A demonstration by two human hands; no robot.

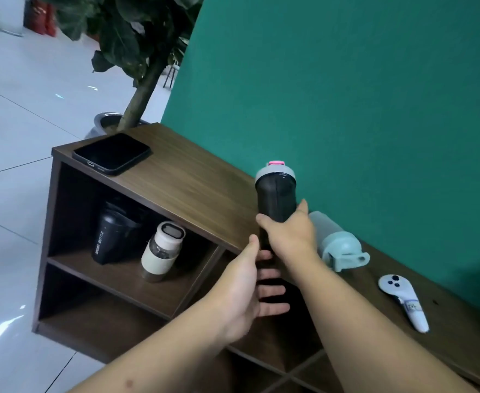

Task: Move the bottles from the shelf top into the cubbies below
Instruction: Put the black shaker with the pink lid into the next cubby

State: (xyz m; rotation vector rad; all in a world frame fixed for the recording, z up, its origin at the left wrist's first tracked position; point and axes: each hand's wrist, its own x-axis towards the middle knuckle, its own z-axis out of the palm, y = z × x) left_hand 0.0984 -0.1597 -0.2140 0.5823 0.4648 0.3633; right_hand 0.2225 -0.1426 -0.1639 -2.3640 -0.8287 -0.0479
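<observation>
My right hand (289, 234) is shut on a black shaker bottle (275, 194) with a grey lid and a pink tab, held upright just above the front edge of the wooden shelf top (193, 188). Just below it, my left hand (244, 285) has its fingers spread by the bottle's lower end; whether they touch it I cannot tell. A pale green bottle (338, 245) lies on its side on the shelf top, right of my right hand. In the upper left cubby (119, 279) stand a black sport bottle (111, 236) and a cream bottle (162, 251).
A black phone (111, 153) lies at the shelf top's left end. A white handheld controller (403, 302) rests on the top at the right. A green wall (346, 95) backs the shelf. A potted plant (136, 52) stands behind the left end, on a tiled floor.
</observation>
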